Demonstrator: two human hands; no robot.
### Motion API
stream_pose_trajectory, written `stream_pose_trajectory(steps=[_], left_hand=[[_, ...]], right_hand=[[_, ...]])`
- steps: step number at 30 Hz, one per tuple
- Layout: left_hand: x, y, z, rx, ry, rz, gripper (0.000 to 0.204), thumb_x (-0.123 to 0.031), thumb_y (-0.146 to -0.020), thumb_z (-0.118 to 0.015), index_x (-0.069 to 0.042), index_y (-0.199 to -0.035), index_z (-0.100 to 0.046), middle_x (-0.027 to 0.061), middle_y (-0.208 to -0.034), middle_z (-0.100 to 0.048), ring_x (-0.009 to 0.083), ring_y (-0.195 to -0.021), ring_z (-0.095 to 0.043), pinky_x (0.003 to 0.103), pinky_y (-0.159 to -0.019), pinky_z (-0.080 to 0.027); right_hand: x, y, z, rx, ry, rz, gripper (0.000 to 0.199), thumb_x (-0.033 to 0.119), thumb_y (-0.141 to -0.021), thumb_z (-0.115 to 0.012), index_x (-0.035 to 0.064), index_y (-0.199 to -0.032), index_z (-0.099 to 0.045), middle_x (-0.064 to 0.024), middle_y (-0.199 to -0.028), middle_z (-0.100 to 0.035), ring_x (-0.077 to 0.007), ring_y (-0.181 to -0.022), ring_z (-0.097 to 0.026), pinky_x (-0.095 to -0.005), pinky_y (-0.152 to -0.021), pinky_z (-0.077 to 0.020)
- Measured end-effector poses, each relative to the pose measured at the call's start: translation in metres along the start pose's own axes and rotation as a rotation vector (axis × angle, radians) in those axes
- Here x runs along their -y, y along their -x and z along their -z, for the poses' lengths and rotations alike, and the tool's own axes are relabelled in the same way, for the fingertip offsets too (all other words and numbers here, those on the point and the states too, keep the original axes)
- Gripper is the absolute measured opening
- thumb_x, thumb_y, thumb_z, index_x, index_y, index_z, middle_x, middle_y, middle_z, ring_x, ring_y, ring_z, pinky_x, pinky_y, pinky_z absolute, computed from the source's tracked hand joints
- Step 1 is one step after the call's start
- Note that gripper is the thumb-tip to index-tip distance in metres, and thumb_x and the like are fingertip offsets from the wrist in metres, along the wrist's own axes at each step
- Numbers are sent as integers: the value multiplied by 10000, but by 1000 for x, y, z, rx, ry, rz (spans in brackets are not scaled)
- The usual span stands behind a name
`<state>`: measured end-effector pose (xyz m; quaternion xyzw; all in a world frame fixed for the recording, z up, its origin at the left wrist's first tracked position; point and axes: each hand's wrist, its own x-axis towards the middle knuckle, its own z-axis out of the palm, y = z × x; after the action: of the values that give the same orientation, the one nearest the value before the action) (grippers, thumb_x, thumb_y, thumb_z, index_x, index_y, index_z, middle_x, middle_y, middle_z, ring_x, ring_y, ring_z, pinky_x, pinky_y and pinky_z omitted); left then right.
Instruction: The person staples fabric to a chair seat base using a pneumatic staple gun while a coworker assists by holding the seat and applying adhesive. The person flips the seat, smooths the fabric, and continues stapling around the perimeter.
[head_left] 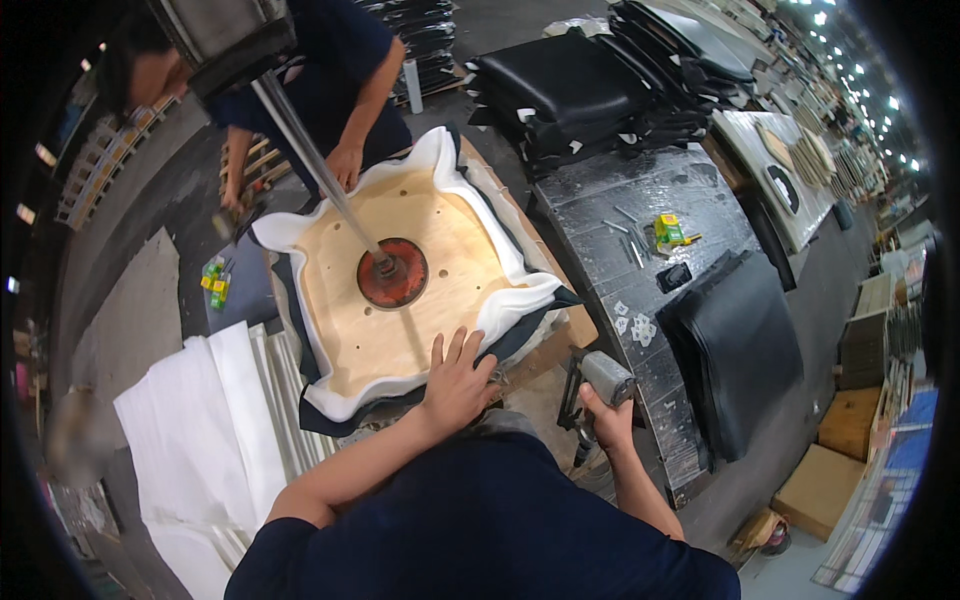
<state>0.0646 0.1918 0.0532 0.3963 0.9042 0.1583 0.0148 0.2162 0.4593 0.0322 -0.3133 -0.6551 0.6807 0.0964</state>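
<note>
A square wooden board (328,262) lies in front of me, with thick white padding (508,308) curling up around its edges and black cover material (388,406) showing outside that. A round red press plate (393,273) on a metal rod bears down on the board's middle. My left hand (458,388) lies at the near edge, its fingers stretched over the padding and the board. To the right, apart from the board, my right hand (608,420) is wrapped round the handle of a staple gun (607,378) with a grey head.
Across the board a co-worker's hand (346,163) touches its far edge; their other hand is near a tool. Black covers (735,350) and small green-yellow boxes (668,234) lie on the right-hand table (665,180). White padding sheets (205,430) are stacked at left.
</note>
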Motion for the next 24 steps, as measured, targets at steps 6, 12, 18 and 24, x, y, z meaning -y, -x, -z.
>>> stream_pose_trajectory(steps=[6,12,18,24], left_hand=[[-2,-12,-9,-8,-85,155,365,-327,-858,-867,-138,-1117,-695,214,-1521,-487,461,-1535,-369,686,-1238,-279],[5,-9,-20,-11,-48,214,289,-308,-868,-850,-157,-1078,-721,221,-1413,-552,428,-1328,-562,646,-1167,-345],[36,-24,-38,-19,120,93,135,-275,-927,-777,-162,-994,-748,91,-1037,-672,301,-929,-663,534,-949,-451],[55,-48,-24,-108,168,179,136,-252,-937,-769,-118,-912,-775,66,-1038,-663,286,-1036,-617,491,-985,-426]], right_hand=[[15,-19,-3,198,59,90,469,246,-949,-890,-25,-1298,-730,-33,-1121,-749,-126,-998,-675,-320,-894,-551],[12,-39,-2,385,233,141,704,373,-934,-909,-39,-1430,-628,-121,-1287,-703,-195,-1159,-670,-348,-1013,-527],[7,-40,-18,484,205,-43,761,408,-923,-913,-62,-1444,-617,-150,-1323,-709,-226,-1199,-678,-372,-1031,-533],[23,-36,-40,521,327,-14,781,380,-919,-917,-62,-1483,-606,-176,-1391,-722,-242,-1262,-687,-382,-1080,-529]])
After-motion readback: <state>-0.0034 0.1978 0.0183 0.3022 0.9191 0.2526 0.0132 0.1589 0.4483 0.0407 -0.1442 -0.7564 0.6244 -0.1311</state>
